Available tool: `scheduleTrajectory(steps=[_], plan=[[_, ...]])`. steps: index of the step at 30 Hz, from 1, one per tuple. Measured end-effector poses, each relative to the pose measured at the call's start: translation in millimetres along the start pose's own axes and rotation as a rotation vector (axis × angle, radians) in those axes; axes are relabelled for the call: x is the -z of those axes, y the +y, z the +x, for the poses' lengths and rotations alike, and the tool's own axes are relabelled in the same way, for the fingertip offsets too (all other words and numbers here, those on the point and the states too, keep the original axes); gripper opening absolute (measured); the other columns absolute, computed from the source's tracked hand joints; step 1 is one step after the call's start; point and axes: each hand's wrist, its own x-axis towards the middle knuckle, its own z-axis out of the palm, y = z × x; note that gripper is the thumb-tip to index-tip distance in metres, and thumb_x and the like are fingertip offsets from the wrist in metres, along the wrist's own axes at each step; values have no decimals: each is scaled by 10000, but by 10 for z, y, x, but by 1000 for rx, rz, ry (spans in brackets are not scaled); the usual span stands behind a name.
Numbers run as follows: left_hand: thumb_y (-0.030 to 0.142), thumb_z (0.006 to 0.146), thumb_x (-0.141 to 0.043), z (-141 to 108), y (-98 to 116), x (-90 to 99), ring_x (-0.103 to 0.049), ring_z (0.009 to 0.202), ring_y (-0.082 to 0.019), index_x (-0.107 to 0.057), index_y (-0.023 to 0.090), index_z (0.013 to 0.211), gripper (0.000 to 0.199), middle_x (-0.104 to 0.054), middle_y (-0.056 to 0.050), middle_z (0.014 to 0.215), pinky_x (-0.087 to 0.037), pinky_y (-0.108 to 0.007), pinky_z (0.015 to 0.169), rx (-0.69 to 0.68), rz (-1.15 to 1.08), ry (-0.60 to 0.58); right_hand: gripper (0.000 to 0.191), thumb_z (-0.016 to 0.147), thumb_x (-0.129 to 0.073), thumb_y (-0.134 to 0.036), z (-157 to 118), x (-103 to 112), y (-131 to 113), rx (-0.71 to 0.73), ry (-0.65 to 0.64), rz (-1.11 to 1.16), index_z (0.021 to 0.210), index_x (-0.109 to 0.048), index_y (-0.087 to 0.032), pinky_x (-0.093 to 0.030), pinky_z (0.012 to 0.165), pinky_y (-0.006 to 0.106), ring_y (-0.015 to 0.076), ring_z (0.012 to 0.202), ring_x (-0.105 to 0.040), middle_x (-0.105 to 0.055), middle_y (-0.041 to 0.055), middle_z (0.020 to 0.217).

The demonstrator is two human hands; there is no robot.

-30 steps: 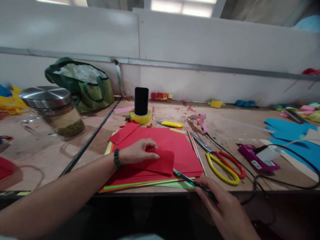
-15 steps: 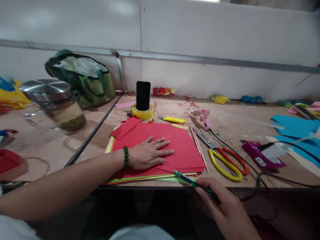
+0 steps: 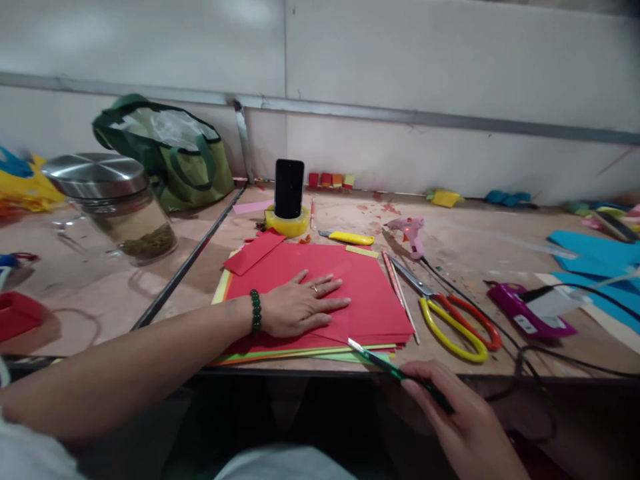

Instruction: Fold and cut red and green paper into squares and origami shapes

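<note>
Pointing away leftward, the slanted green knife (image 3: 379, 361) is in right fingers (image 3: 429, 371); left fingers (image 3: 331, 305) spread wide.

No readable text, labels or numbers anywhere, at least in this rather blurry view.

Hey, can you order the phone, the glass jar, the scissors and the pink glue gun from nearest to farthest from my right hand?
1. Scissors, just beyond your right hand.
2. Pink glue gun, past the scissors.
3. Phone, upright, further left.
4. Glass jar, far left.
</note>
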Motion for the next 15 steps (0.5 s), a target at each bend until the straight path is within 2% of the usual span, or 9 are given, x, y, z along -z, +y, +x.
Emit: scheduleTrajectory(steps=[15], plan=[[454, 1008, -248, 1, 42, 40, -85, 1471, -287, -239, 313, 1502, 513, -92, -83, 1603, -65, -631, 1114, 15, 10, -31, 162, 923, -517, -341, -4, -21, -54, -7, -4, 34, 988, -633, -248, -538, 739, 234, 178, 858, -679, -700, 35, 922]])
